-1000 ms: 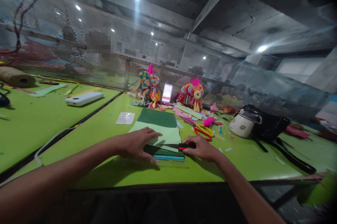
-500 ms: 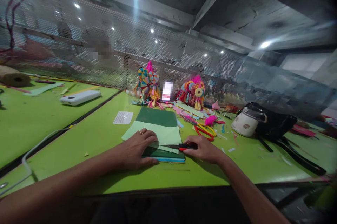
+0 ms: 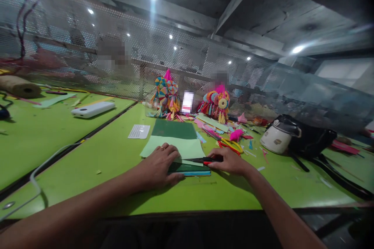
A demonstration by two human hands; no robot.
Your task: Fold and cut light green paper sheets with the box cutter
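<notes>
A pale green sheet of paper (image 3: 175, 147) lies over a dark green sheet or board (image 3: 175, 128) on the table. My left hand (image 3: 162, 165) rests flat on the pale sheet's near left part, fingers stretched and thumb apart, pressing it down. My right hand (image 3: 229, 160) is closed round the handle of a black-and-red cutter knife (image 3: 207, 160). Its thin blade points left along the pale sheet's near edge, where a narrow strip of paper shows. Blue edges show under the dark green at the near side. My left fingertips partly hide the blade's far end.
Beyond the paper lie yellow-and-red-handled scissors (image 3: 230, 144) among paper scraps. Two colourful tasselled paper ornaments (image 3: 166, 93) and a lit phone (image 3: 187, 103) stand behind. A white-and-black pot (image 3: 276, 136) and black bag (image 3: 315, 140) sit right; a white power bank (image 3: 93, 109) lies left.
The whole view has shifted slightly, so things appear a little further right. Both hands keep their hold on the paper and knife; the blade stays at the pale sheet's near edge.
</notes>
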